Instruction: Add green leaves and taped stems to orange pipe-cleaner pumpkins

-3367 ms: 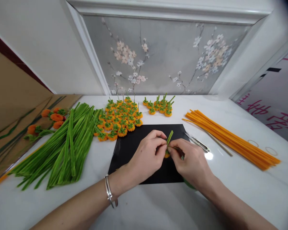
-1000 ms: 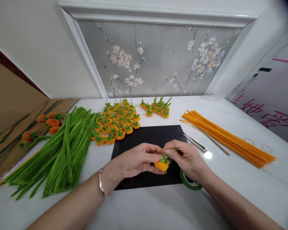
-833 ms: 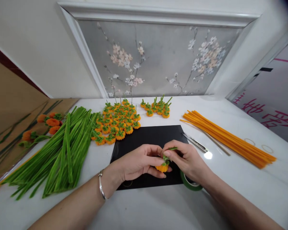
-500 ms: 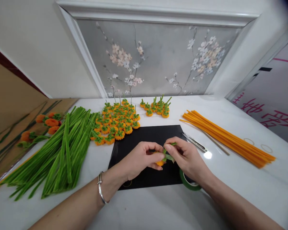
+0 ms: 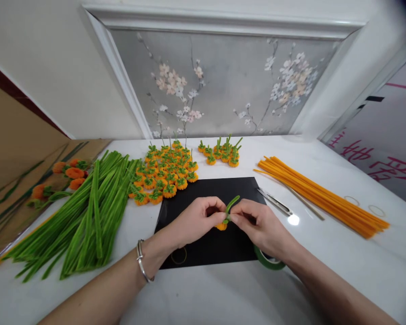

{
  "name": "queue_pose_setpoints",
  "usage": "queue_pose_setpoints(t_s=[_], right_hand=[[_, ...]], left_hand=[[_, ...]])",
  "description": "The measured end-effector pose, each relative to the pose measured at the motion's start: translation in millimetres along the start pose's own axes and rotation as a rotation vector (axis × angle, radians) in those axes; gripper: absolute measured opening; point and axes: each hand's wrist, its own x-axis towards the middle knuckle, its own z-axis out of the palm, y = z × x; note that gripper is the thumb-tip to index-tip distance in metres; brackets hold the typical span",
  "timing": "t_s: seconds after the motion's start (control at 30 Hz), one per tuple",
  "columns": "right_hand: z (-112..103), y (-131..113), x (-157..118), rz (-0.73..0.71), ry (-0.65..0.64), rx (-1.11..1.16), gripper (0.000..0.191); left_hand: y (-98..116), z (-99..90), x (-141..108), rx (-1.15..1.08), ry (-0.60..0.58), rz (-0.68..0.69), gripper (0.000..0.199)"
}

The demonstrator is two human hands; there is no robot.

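Observation:
Over the black mat (image 5: 203,253), my left hand (image 5: 196,223) pinches a small orange pipe-cleaner pumpkin (image 5: 221,227) with green leaves. Its fuzzy green stem (image 5: 232,203) sticks up between my hands, leaning right. The fingertips of my right hand (image 5: 262,223) are closed at the stem's base on a short bit of pale green tape (image 5: 228,217), mostly hidden by the fingers. A roll of green tape (image 5: 269,262) lies partly under my right wrist.
Finished orange pumpkins (image 5: 169,176) crowd behind the mat, with a smaller group (image 5: 225,153) beyond. Green pipe cleaners (image 5: 88,216) lie left, orange ones (image 5: 325,194) right. Silver snips (image 5: 275,201) rest by the mat's right edge. A thin ring (image 5: 179,255) lies on the mat.
The stem now points upward, where before it lay toward my right hand. My right fingers have shifted down to its base, and the pale tape strip shows less.

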Motion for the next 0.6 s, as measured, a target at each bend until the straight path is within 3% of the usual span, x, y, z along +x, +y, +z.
queue_pose_setpoints(t_s=[0.2,0.3,0.6], right_hand=[[2.0,1.8,-0.8,-0.044,-0.031,0.014,0.015],[2.0,1.6,0.4,-0.027,-0.033,0.01,0.014],[-1.3,2.8,1.8,0.048,-0.112,0.198,0.016]], left_hand=[[-2.8,0.2,0.8,0.183,0.08,0.101,0.019],[-4.6,3.8,1.7,0.145,0.136,0.101,0.021],[-5.9,3.8,1.2,0.006,0.117,0.07,0.022]])
